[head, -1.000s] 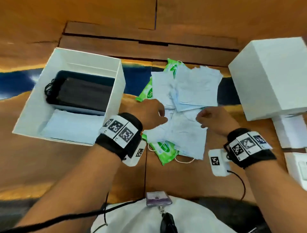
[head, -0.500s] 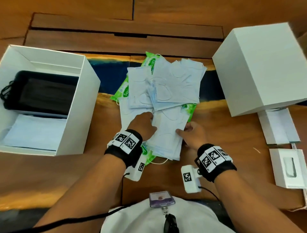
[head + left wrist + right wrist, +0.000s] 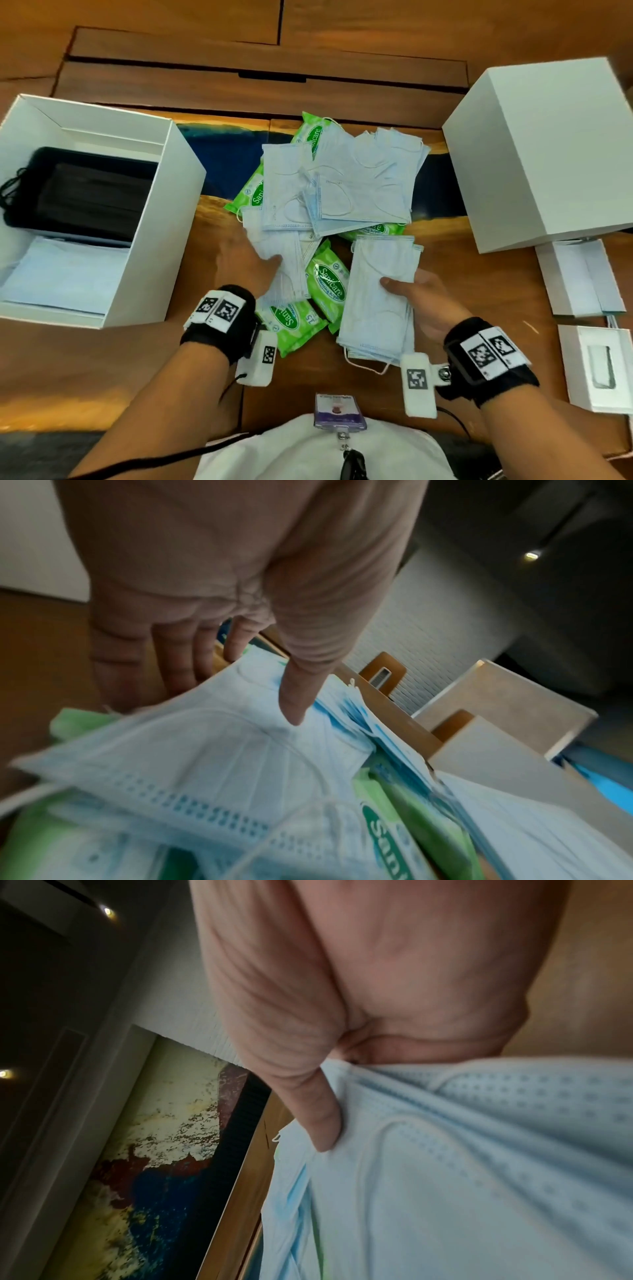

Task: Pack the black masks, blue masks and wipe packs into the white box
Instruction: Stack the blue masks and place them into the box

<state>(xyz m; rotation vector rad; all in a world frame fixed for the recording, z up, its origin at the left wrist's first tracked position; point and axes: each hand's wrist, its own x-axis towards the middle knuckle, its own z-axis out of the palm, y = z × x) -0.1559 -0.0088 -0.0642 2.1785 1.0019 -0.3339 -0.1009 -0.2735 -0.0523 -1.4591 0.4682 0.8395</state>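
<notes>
The open white box (image 3: 150,240) stands at the left; black masks (image 3: 89,195) fill its far part and blue masks (image 3: 68,274) lie in its near part. A loose pile of blue masks (image 3: 359,178) covers green wipe packs (image 3: 327,281) in the middle of the table. My right hand (image 3: 407,287) grips a stack of blue masks (image 3: 376,308), thumb on top, near the front of the pile. My left hand (image 3: 253,263) pinches a few blue masks (image 3: 212,739) at the pile's left side, thumb above and fingers below.
A large white lid (image 3: 548,154) stands at the right. Two small white boxes (image 3: 582,277) (image 3: 599,370) lie in front of it. Another wipe pack (image 3: 291,322) rests by my left wrist. Bare wood lies between the pile and the box.
My right hand has lifted a stack of blue masks off the pile and drawn it toward me and to the right. My left hand has shifted onto the masks at the pile's left.
</notes>
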